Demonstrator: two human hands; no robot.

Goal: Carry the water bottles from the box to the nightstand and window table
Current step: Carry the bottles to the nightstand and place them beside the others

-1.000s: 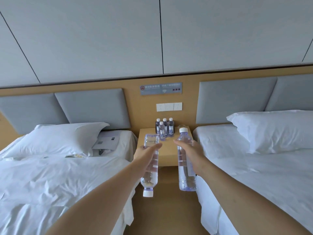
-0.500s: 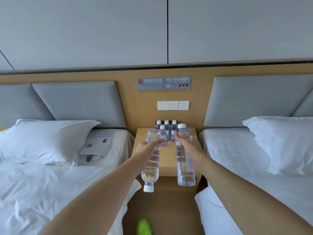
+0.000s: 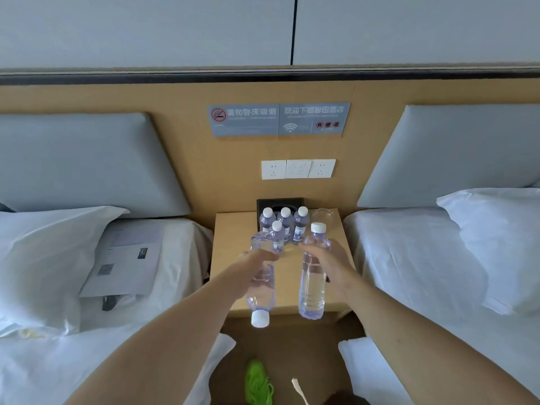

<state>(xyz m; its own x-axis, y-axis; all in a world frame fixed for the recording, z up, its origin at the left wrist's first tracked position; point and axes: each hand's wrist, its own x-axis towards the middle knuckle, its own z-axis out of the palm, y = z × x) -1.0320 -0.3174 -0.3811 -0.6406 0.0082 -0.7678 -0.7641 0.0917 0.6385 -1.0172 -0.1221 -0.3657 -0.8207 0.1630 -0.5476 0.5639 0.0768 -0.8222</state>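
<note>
My left hand (image 3: pixel 253 263) grips a clear water bottle (image 3: pixel 261 290) upside down, its white cap pointing toward the floor. In my right hand (image 3: pixel 328 263) a second water bottle (image 3: pixel 313 283) is held upright, cap on top. Both bottles hang over the front half of the wooden nightstand (image 3: pixel 287 280) between two beds. Several small water bottles (image 3: pixel 285 225) with white caps stand at the back of the nightstand, in front of a dark tray (image 3: pixel 279 203). The box and the window table are out of view.
A white bed (image 3: pixel 73 287) with a pillow and a grey booklet (image 3: pixel 125 264) lies on the left. Another white bed (image 3: pixel 438 273) with a pillow is on the right. A clear upturned glass (image 3: pixel 323 214) stands at the nightstand's back right. My green shoe (image 3: pixel 258 382) shows on the brown floor.
I have walked closer to the nightstand, which now looks larger. Both hands have carried their bottles forward over its front half. The grips are unchanged.
</note>
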